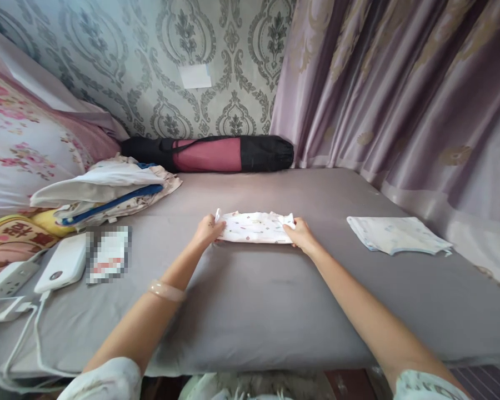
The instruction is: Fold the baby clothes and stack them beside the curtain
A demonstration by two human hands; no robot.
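A small white printed garment [255,226] lies folded flat in the middle of the grey bed sheet [250,300]. My left hand [208,229] grips its left end, fingers closed on the cloth. My right hand [300,232] pinches its right end the same way. Both arms stretch forward over the sheet. A pale bangle [165,290] circles my left wrist.
A folded white cloth [398,234] lies to the right near purple curtains [400,89]. A heap of clothes [104,191] sits at the left, by a floral pillow [20,150]. A black and red roll bag [208,153] lies against the wall. A power bank [62,269], power strip [8,280] and cables [20,339] rest front left.
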